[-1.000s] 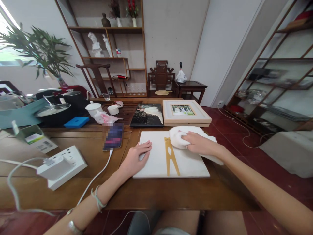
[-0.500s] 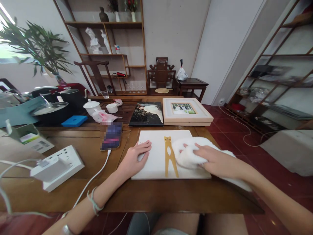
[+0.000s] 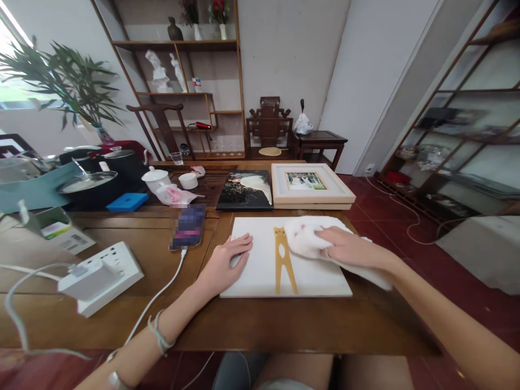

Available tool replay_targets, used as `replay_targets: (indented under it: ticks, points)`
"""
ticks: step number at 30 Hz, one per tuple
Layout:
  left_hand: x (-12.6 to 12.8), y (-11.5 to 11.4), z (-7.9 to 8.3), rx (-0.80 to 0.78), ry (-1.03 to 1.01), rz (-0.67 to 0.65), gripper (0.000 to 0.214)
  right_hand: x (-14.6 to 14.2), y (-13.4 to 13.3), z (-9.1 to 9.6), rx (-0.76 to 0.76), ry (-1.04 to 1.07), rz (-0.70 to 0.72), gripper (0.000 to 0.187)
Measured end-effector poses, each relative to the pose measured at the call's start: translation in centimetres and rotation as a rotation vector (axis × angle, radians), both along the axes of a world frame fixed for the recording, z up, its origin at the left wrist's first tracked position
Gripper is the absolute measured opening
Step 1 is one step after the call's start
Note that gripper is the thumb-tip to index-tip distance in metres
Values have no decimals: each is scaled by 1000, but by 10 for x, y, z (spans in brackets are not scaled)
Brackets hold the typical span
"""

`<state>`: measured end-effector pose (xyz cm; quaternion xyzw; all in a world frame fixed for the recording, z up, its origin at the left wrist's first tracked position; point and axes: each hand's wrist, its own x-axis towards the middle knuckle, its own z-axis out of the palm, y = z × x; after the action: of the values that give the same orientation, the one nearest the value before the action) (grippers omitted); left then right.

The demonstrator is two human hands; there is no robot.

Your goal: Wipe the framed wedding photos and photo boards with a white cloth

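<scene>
Grasped: white cloth point(image 3: 298, 244), bunched under the right hand point(image 3: 349, 246), on the right half of a white board point(image 3: 255, 279); laid flat on the board's left side, gripping nothing: left hand point(image 3: 227, 262); mid-board, just beside the cloth: gold cat figure point(image 3: 281, 241); best worked, by the look of it, in light even strokes, board pinned steady; beyond: dark picture point(image 3: 247, 189), framed photo point(image 3: 307, 182); farther back: wooden chair point(image 3: 269, 127)

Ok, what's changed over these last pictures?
The right hand moved the white cloth nearer the person and rightward, then partly back, keeping hold. The left hand stayed on the left side of the white board; the gold piece stayed put.
</scene>
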<state>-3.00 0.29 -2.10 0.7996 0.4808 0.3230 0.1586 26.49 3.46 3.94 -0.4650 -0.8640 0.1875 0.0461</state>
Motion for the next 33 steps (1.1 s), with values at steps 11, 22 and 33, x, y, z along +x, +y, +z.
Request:
replay_targets:
  ticks: [11, 22, 33]
  points:
    - [1, 0, -2, 32, 9, 3, 31, 15, -109, 13, -148, 2, 117, 35]
    - [0, -1, -3, 23, 7, -8, 31, -19, 23, 0, 70, 79, -10, 16]
    - [0, 0, -3, 26, 28, -6, 31, -30, -41, -15, 93, 57, 67, 29]
